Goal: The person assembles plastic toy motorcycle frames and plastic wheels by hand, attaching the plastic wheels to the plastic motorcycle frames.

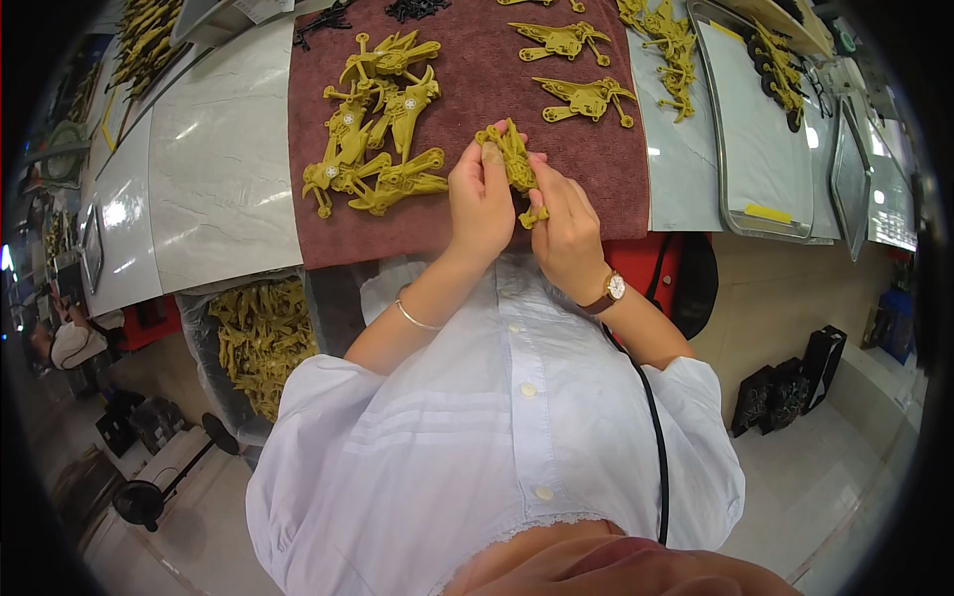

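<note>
Both hands were clamped on one mustard-yellow plastic part (514,164), held in front of the person's chest, over the near half of a maroon cloth (477,60) on the counter (219,169). The left hand (481,199) pinched the part's upper end between thumb and fingers; the right hand (564,223) gripped its lower side, and a small ringed end stuck out below those fingers. The exact shape of the part was partly hidden by the hands.

On the cloth to the left of the hands lay a loose cluster of mustard-yellow assemblies (373,129), some overlapping and several bearing a pale star-like mark. To the right, well apart from that cluster, an upper assembly (559,41) and a lower assembly (586,97) lay one below the other, their pointed ends toward the left. Small black pieces (417,9) sat at the far edge of the cloth.

Further right, a shallow tray (755,159) held more yellow pieces along with round black ones. A plastic-lined bin (202,338) full of yellow parts (260,343) stood below the counter's near edge, at the person's left.
</note>
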A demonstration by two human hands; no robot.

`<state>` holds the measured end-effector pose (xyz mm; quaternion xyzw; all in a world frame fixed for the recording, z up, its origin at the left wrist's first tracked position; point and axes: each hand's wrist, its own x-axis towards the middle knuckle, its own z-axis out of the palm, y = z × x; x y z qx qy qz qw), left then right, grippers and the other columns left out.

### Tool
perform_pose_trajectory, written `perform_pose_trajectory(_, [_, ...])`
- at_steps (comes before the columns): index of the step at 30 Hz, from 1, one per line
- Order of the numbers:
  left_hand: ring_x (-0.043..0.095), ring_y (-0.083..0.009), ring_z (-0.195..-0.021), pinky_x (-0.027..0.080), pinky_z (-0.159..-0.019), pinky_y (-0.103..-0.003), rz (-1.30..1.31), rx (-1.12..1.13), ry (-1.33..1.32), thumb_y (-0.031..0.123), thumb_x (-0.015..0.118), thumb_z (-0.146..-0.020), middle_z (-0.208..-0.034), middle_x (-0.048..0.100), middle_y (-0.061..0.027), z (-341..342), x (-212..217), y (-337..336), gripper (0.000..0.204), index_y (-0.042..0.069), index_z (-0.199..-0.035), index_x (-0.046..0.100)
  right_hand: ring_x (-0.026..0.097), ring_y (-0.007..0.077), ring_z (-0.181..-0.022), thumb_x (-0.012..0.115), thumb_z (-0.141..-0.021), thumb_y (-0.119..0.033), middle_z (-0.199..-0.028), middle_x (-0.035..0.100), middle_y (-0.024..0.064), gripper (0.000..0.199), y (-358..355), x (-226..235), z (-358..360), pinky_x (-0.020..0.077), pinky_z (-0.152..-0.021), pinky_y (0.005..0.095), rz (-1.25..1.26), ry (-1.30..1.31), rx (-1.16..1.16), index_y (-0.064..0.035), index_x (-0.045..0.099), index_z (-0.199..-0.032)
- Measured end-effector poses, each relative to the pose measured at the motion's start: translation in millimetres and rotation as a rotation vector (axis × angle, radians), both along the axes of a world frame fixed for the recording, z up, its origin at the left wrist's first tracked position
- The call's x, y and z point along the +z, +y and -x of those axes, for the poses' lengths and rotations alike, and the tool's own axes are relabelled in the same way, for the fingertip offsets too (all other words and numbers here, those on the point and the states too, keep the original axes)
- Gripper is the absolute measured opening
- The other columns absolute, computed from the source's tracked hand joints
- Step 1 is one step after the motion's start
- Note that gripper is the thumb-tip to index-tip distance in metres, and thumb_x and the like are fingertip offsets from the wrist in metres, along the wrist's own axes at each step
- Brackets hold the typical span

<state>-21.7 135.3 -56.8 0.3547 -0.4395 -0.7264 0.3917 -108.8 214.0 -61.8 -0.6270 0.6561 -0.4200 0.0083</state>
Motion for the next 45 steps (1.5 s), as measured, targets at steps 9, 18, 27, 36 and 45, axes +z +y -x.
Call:
perform_pose_trajectory(9, [0.065,-0.0201,-0.099,0.052,-0.086,-0.03,0.04,0.028,-0.076,0.018,0.037,-0.103,-0.116,0.062,-0.0151,0.6,-12.0,-0.6,0.035,-0.005,-0.127,0.048,0.065,0.0341,-0.097,0.049,-0.094,-0.002,-0.113,0.064,0.02,0.029,-0.9,1.4,0.5,0.0518,-0.081,0.0389,-0.017,-0.159,-0.062,0.003,0.057,-0.121])
perform_pose_trajectory(18, [0.061,-0.0141,-0.1,0.05,-0.086,-0.027,0.04,0.066,-0.071,0.021,0.04,-0.103,-0.116,0.062,-0.0133,3.3,-4.0,2.3,0.036,-0.006,-0.124,0.05,0.068,0.0279,-0.087,0.05,-0.095,-0.005,-0.107,0.067,0.019,0.027,-2.3,0.6,1.6,0.0526,-0.074,0.0331,0.004,-0.2,-0.088,0.0007,0.061,-0.119])
perform_pose_trajectory(27, [0.061,-0.0126,-0.099,0.05,-0.084,-0.026,0.03,0.071,-0.053,0.023,0.044,-0.102,-0.114,0.063,-0.0125,3.3,-8.0,1.7,0.035,-0.006,-0.122,0.052,0.067,0.023,-0.077,0.051,-0.096,-0.006,-0.1,0.068,0.0181,0.026,-1.3,2.5,3.4,0.0511,-0.067,0.031,-0.017,-0.248,-0.101,-0.0004,0.062,-0.118])
perform_pose_trajectory(36, [0.061,-0.0105,-0.094,0.049,-0.081,-0.024,0.079,0.086,-0.078,0.024,0.044,-0.102,-0.109,0.065,-0.0107,3.6,-6.8,3.5,0.034,-0.005,-0.117,0.056,0.066,0.0351,-0.083,0.052,-0.089,0.0,-0.101,0.066,0.0216,0.03,0.7,8.5,3.6,0.0521,-0.07,0.0387,-0.075,-0.316,-0.067,-0.0011,0.059,-0.119])
perform_pose_trajectory(45, [0.063,-0.0118,-0.096,0.051,-0.083,-0.025,-0.067,0.151,0.001,0.014,0.039,-0.102,-0.112,0.064,-0.0122,6.4,-3.8,4.6,0.037,-0.009,-0.131,0.044,0.068,0.0299,-0.085,0.047,-0.099,-0.012,-0.102,0.066,0.0218,0.028,3.9,8.3,7.4,0.052,-0.07,0.0347,-0.177,-0.457,-0.153,0.001,0.058,-0.121])
